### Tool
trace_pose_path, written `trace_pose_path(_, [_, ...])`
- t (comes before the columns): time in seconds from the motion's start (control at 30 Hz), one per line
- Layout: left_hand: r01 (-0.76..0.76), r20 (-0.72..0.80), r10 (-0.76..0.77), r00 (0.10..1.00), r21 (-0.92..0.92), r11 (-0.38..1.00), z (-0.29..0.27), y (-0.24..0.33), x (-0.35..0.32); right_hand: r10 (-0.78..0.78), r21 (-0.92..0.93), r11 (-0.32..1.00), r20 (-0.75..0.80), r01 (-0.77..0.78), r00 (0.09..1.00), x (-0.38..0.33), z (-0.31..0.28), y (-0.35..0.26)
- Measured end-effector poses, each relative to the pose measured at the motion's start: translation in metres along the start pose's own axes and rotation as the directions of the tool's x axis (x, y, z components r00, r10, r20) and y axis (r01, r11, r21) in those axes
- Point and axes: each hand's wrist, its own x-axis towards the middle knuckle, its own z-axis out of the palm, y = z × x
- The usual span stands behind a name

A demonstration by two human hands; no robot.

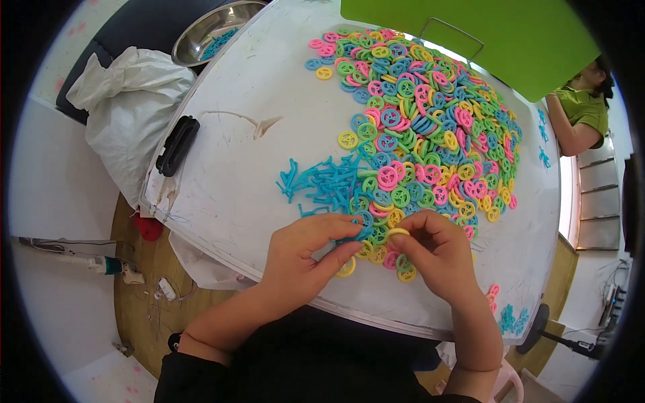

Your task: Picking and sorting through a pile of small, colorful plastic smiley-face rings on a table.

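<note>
Left hand [302, 258] pinches a blue plastic piece [357, 234]; right hand [433, 255] pinches a yellow ring [396, 232]. Fingertips nearly meet. Heap of coloured rings [430, 127] just beyond both, on the desk [248, 168].

The heap of coloured rings [423, 127] blocked the table's far and right part. Left of that heap, bare white tabletop [269, 114] lay open up to a black handle [177, 145] at the edge. Turquoise stick pieces [322, 181] crowded the heap's near-left corner. Behind the heap, a green board [497, 33] overhung it.
</note>
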Motion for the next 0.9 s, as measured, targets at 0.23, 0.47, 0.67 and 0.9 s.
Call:
trace_pose_path(0.23, [0.003,-0.054,-0.004,0.999,-0.015,1.0,-0.006,-0.005,0.001,-0.627,-0.834,0.416,0.027,0.363,0.779,0.009,0.007,0.006])
trace_pose_path(0.47, [0.022,-0.062,-0.023,0.998,-0.014,1.0,-0.007,-0.005,0.0,-0.62,-0.728,0.368,0.272,0.579,0.736,0.001,0.033,0.018])
trace_pose_path(0.67, [-0.018,-0.056,0.019,0.998,0.02,1.0,-0.007,-0.005,0.001,-0.603,-0.597,0.525,0.242,0.607,0.76,0.002,0.018,0.005])
trace_pose_path(0.9, [-0.017,0.053,0.019,0.998,-0.028,0.999,0.006,0.006,0.0,-0.028,0.447,0.894,0.108,-0.023,0.994,-0.003,0.003,0.001])
